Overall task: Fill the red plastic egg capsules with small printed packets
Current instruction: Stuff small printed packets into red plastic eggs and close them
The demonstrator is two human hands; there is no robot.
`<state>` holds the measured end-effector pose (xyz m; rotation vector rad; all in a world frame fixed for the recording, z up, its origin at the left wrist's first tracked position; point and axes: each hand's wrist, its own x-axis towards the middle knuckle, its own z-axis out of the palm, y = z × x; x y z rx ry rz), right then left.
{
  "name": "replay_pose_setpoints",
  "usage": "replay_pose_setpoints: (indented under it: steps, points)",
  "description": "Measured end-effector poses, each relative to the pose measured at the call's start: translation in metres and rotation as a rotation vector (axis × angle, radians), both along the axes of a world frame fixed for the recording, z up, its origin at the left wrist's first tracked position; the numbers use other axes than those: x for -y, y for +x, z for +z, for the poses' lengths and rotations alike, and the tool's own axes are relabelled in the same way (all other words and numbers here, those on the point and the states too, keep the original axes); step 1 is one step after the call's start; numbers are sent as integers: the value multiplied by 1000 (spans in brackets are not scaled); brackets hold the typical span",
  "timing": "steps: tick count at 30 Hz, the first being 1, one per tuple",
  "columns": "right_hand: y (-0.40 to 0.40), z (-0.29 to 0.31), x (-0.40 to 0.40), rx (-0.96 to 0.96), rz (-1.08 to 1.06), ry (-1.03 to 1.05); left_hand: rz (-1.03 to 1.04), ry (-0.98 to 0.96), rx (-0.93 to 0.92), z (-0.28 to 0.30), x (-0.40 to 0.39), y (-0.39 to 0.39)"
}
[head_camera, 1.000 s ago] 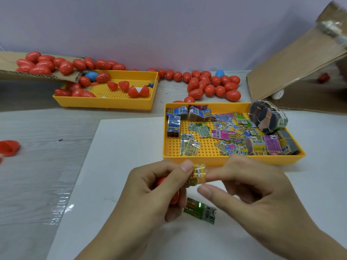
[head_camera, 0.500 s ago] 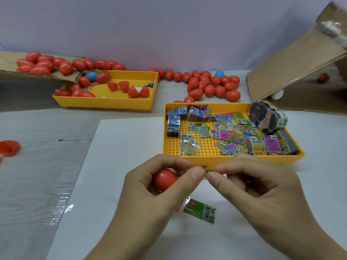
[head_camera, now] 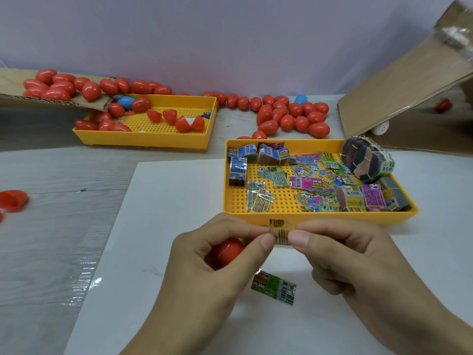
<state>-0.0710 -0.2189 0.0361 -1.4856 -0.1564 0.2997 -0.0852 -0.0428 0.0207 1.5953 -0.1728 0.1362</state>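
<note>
My left hand (head_camera: pixel 204 262) cups a red egg capsule half (head_camera: pixel 226 253) in its curled fingers, while its thumb and forefinger pinch one end of a small yellow printed packet (head_camera: pixel 280 233). My right hand (head_camera: pixel 345 254) pinches the packet's other end. The packet is held between both hands just in front of the near yellow tray (head_camera: pixel 320 217), above the white sheet. A green printed packet (head_camera: pixel 275 290) lies flat on the sheet below my hands.
The near tray holds several loose and bundled packets (head_camera: pixel 314 180). A second yellow tray (head_camera: pixel 143 139) at back left holds red egg halves. Red eggs (head_camera: pixel 291 116) lie along the back wall. A red half (head_camera: pixel 12 199) sits far left. Cardboard (head_camera: pixel 409 90) leans at right.
The packet was rolled up near the egg's mouth a second ago; now both hands hold it stretched out. My left hand has turned, so the red egg half shows in its palm.
</note>
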Motion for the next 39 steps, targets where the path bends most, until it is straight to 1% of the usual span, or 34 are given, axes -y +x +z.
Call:
replay_pose_setpoints:
  steps: [4,8,11,14,18,22,29,30,32,34,36,39]
  points:
    - [0,4,0,-30,38,21,-1,169,137,2,2,-3]
    - [1,2,2,-101,11,63,-60,150,148,1,5,-6]
    - [1,-1,3,-68,-22,40,-68,153,147,2,4,-6]
    - [0,0,2,-10,-3,45,-64,124,142,4,5,-6]
    - [-1,1,2,11,35,62,-66,58,86,6,4,-6]
    - [0,-2,2,47,-22,57,-69,47,58,7,4,-6]
    - [-2,-4,-1,162,-137,14,-113,19,68,5,5,-9]
    - [-2,-4,-2,177,-148,17,-105,-15,41,3,4,-8]
    - [-1,-3,-1,180,-169,16,-86,-160,-46,-1,2,-6]
    - [-1,-4,0,175,-180,12,-60,-247,-52,-2,2,-4]
    - [-1,-4,-1,179,-187,4,-33,-224,12,-2,4,-3]
    - [-1,-5,-1,183,-195,-16,22,-169,31,-1,7,-5]
